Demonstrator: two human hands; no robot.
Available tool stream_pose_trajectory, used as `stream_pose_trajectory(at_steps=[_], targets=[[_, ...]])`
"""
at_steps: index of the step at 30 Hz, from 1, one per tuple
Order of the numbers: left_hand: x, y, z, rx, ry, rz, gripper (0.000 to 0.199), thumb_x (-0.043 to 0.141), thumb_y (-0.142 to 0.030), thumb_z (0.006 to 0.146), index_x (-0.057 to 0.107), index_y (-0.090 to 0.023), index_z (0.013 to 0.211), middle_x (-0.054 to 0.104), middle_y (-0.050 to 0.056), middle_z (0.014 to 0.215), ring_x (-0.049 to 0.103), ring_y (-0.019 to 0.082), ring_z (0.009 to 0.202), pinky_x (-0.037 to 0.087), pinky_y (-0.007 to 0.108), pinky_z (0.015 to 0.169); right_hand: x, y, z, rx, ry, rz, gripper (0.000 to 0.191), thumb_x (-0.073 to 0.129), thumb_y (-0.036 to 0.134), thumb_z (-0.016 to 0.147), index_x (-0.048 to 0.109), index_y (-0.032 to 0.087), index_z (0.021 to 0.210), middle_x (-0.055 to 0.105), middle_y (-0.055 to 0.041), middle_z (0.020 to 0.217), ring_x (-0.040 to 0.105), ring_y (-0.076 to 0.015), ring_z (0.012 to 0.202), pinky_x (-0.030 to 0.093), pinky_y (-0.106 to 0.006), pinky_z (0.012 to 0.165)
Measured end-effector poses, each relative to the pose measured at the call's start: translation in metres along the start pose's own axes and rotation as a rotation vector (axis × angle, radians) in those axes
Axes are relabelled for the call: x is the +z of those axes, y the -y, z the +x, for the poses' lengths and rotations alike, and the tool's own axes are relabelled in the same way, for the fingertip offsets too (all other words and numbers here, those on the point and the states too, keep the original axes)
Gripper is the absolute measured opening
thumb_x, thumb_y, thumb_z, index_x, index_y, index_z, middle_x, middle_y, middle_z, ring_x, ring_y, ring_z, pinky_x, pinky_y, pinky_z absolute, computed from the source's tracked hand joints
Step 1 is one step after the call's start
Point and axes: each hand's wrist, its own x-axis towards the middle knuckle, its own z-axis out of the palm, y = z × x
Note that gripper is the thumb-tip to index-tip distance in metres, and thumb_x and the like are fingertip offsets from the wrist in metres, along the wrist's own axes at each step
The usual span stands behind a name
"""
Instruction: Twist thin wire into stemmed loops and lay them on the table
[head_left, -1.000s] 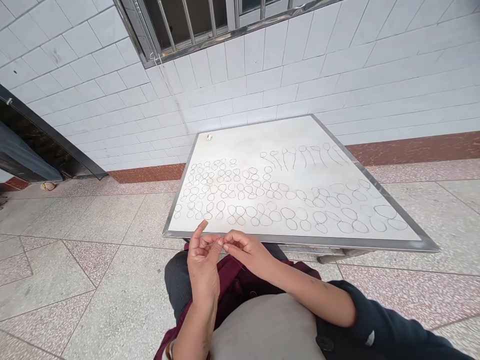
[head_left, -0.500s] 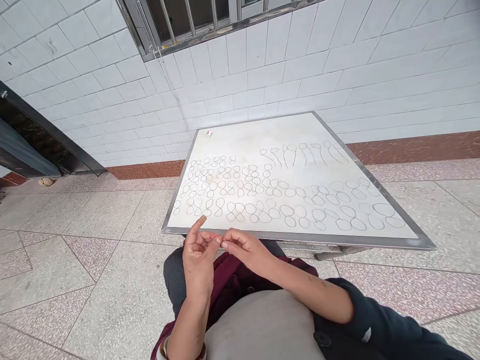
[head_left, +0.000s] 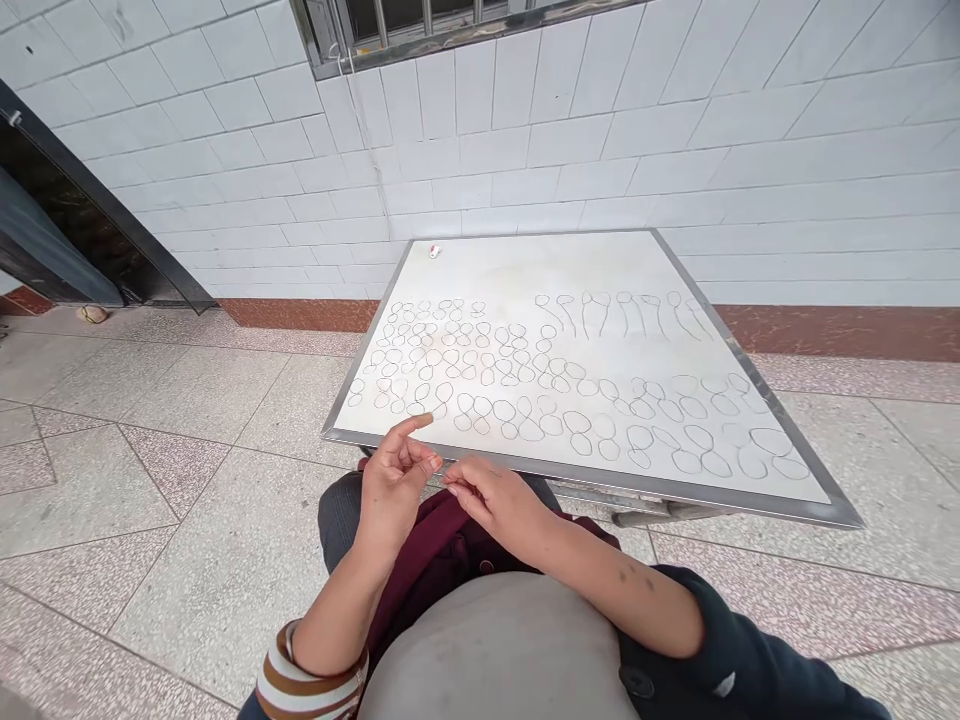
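My left hand (head_left: 391,495) is pinched at thumb and fingertips in front of the table's near edge, with one finger stretched out over the edge. Close on its right, my right hand (head_left: 506,508) pinches too, palm down. A thin wire-like strand (head_left: 441,475) runs between the two pinches; most of it is hidden by the fingers. On the white tabletop (head_left: 517,265) lie many thin dark wire loops (head_left: 576,422), mostly paired like figure eights, in rows. Farther back on the right, several wires (head_left: 628,312) have one loop and long loose tails.
A small white and red object (head_left: 435,252) sits at the table's far left corner. The table has a grey metal rim (head_left: 637,487). Behind it stands a white tiled wall (head_left: 480,150) with a barred window. A dark doorway (head_left: 75,230) is on the left.
My fingertips have drawn slightly apart, showing a short piece of the strand between them. My left forearm has swung outward to the left. The camera view has shifted a little.
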Motion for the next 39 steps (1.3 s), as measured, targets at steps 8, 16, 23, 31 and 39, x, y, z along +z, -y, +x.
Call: stream_pose_trajectory(at_steps=[8, 16, 23, 31, 39], targets=[[-0.016, -0.01, 0.015, 0.044, 0.014, 0.075, 0.063, 0.068, -0.018, 0.075, 0.049, -0.022, 0.135, 0.058, -0.004, 0.067, 0.052, 0.013, 0.065, 0.041, 0.026, 0.067, -0.006, -0.01, -0.016, 0.007, 0.11, 0.044, 0.02, 0.046, 0.033, 0.096, 0.062, 0.025, 0.088, 0.064, -0.0053, 0.086, 0.057, -0.0213, 0.081, 0.047, -0.037, 0.075], [-0.005, -0.013, 0.006, -0.024, 0.234, 0.267, 0.077, 0.067, -0.018, 0.075, 0.037, -0.029, 0.145, 0.06, -0.004, 0.068, 0.052, 0.013, 0.059, 0.041, 0.027, 0.06, -0.026, 0.009, 0.014, 0.285, -0.087, 0.527, 0.02, 0.061, 0.038, 0.087, 0.061, 0.025, 0.102, 0.062, -0.0025, 0.096, 0.059, -0.0174, 0.091, 0.048, -0.033, 0.082], [0.005, 0.001, 0.0, -0.089, 0.131, 0.048, 0.075, 0.071, -0.023, 0.075, 0.04, -0.023, 0.142, 0.063, -0.004, 0.071, 0.055, 0.012, 0.062, 0.044, 0.026, 0.063, -0.023, 0.009, 0.016, 0.29, -0.095, 0.621, 0.018, 0.058, 0.04, 0.088, 0.056, 0.023, 0.088, 0.056, 0.0022, 0.077, 0.055, -0.0133, 0.071, 0.046, -0.03, 0.071], [0.019, 0.013, -0.015, -0.063, -0.037, -0.248, 0.062, 0.072, -0.023, 0.077, 0.046, -0.023, 0.133, 0.066, -0.004, 0.073, 0.063, 0.012, 0.072, 0.049, 0.029, 0.081, -0.018, 0.005, 0.013, 0.262, -0.107, 0.658, 0.024, 0.053, 0.046, 0.092, 0.051, 0.022, 0.09, 0.052, 0.0031, 0.075, 0.053, -0.0133, 0.072, 0.045, -0.03, 0.073], [0.015, 0.014, -0.017, -0.084, -0.049, -0.329, 0.057, 0.073, -0.021, 0.077, 0.049, -0.019, 0.129, 0.065, -0.004, 0.071, 0.059, 0.01, 0.066, 0.049, 0.025, 0.074, -0.006, 0.0, 0.008, 0.262, -0.106, 0.909, 0.016, 0.059, 0.038, 0.091, 0.053, 0.023, 0.092, 0.055, 0.0032, 0.079, 0.053, -0.0116, 0.074, 0.044, -0.028, 0.075]])
